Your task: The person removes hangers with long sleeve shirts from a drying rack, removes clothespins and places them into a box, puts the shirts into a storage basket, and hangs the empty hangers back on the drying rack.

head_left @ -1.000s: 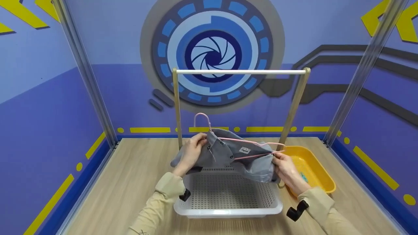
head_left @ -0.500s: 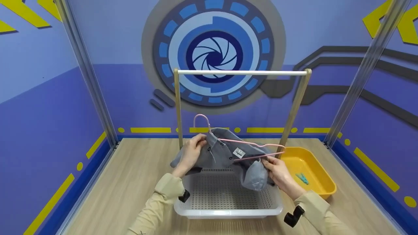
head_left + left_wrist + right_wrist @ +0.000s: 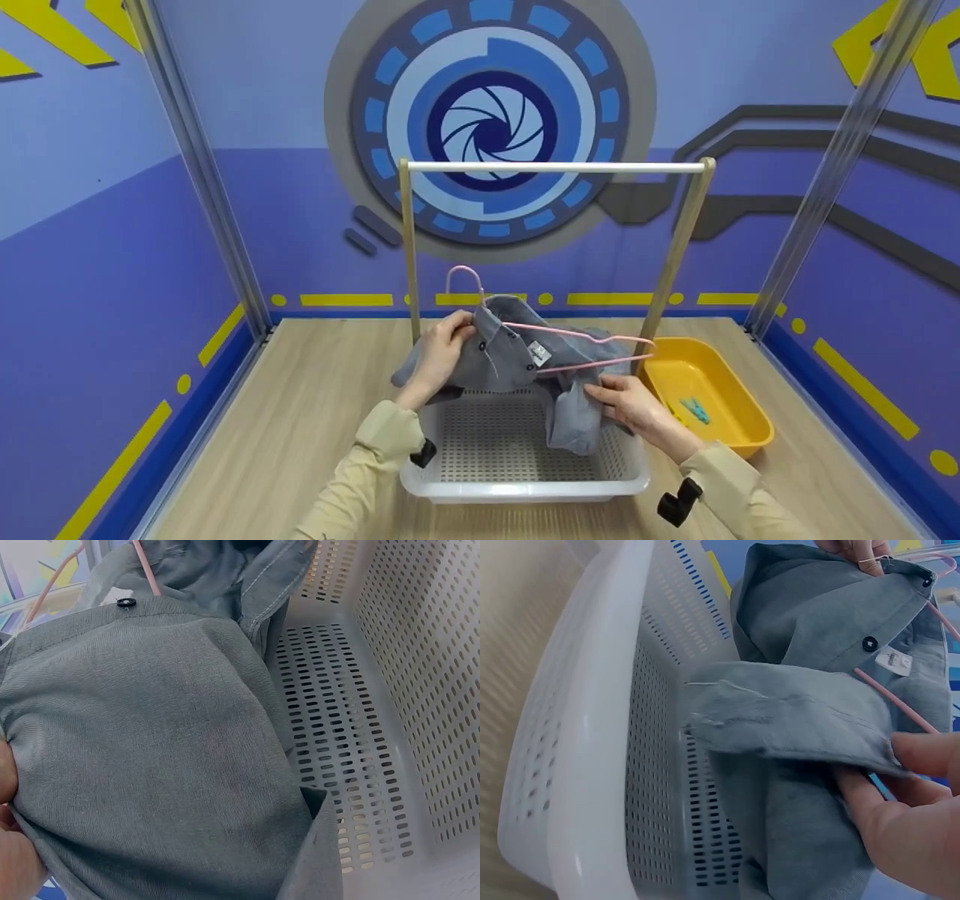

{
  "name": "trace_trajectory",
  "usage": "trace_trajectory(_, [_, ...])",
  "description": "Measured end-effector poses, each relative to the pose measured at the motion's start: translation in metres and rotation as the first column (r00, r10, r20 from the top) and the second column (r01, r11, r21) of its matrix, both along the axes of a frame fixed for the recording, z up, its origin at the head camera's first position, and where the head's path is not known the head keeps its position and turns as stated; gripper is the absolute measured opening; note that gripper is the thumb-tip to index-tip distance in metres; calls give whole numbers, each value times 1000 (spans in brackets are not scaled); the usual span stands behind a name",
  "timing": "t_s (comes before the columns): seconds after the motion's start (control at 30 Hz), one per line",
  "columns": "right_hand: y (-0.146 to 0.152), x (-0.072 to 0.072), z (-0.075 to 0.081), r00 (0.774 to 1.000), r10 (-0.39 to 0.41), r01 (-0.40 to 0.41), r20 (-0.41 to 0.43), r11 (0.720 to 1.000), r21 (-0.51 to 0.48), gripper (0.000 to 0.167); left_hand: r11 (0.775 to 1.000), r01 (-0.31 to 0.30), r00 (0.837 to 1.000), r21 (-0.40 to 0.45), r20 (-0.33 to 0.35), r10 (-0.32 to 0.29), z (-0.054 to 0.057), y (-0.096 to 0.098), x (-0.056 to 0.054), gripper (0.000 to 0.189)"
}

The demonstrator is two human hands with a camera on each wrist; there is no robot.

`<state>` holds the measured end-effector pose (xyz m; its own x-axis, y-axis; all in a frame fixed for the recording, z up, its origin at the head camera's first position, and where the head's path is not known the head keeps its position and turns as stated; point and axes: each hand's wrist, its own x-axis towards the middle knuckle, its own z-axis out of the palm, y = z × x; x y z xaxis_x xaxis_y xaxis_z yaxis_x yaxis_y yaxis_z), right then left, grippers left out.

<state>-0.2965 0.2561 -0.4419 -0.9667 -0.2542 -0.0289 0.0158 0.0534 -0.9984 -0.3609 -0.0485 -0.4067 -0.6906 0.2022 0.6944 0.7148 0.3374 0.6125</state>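
Observation:
A grey buttoned shirt [image 3: 495, 352] hangs between both hands above the white basket. Partly inside it is a pink hanger [image 3: 555, 328], its hook standing up at the left and its right end sticking out bare past the cloth. My left hand [image 3: 442, 349] grips the shirt near the collar, just below the hook. With thumb and fingers my right hand [image 3: 634, 405] pinches the shirt's open front edge under the hanger's right end; the right wrist view shows that folded edge [image 3: 802, 712] between thumb and fingers. A white label [image 3: 539, 353] shows inside the collar.
Beneath the shirt stands a perforated white basket [image 3: 525, 491]. A yellow tray [image 3: 750, 420] at the right holds a teal clothespin [image 3: 695, 410]. Behind the hands rises a rack with wooden posts and a white bar [image 3: 555, 167].
My right hand has slid left and down from the hanger's right end, drawing the shirt edge with it and baring that end. The left hand keeps its hold.

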Motion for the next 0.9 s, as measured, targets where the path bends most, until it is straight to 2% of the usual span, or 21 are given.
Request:
trace_trajectory(0.1, [4,2,1,999,26,-25,-19,998,53,39,1000,-10,1000,-11,-9,10,-1,1,0,6])
trace_trajectory(0.27, [14,6,8,999,-16,20,-44,996,88,55,1000,6,1000,-7,10,-6,-2,1,0,6])
trace_trajectory(0.47, [28,7,17,998,-63,64,-26,996,55,54,1000,30,999,-3,39,-30,-4,1,1,7])
trace_trajectory(0.6, [36,8,24,995,-86,88,-49,995,55,55,1000,28,999,-13,43,-27,-5,1,0,7])
trace_trajectory(0.9, [47,10,47,968,-175,202,-178,968,148,57,999,24,1000,-33,8,-24,-4,2,0,7])
